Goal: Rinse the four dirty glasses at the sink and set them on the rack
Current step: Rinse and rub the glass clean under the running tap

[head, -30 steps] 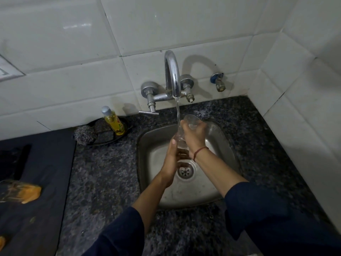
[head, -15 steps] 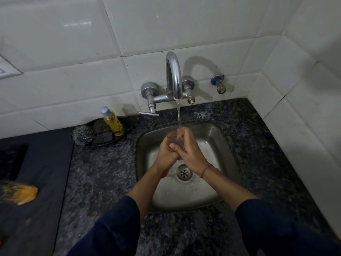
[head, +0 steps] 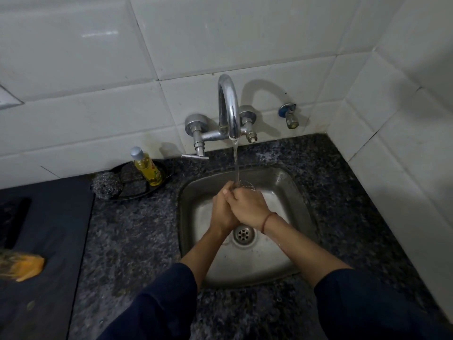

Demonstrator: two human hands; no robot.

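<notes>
Glass (head: pixel 248 186): clear and round-rimmed, sitting over the sink basin under the tap; only a curved sliver of its rim is showing past the knuckles, the rest is hiding behind the hands.
Left hand (head: pixel 221 212): curling its fingers against the near left side of the glass, pressing up against the right hand.
Right hand (head: pixel 251 207): wrapping over the glass from the right with bent fingers; a thin red thread (head: pixel 266 223) is circling the wrist.
Water (head: pixel 236 163): running in a narrow, smooth stream and landing on the glass where the two hands are meeting.
Tap (head: pixel 229 106): shiny chrome, arching out from the wall in a tall hook shape.
Sink (head: pixel 301 192): brushed steel, a rounded square, with a round perforated drain (head: pixel 243 234) lying just below the wrists.
Tabletop (head: pixel 134 229): dark speckled stone, surrounding the sink.
Bottle (head: pixel 147 168): slim, clear plastic with yellow liquid and a grey cap, leaning in a shallow black dish (head: pixel 137 192).
Scrubber (head: pixel 106 186): a wiry steel ball, sitting at the dish's left edge.
Wall (head: pixel 98 69): glossy white tiles, reflecting light.
</notes>
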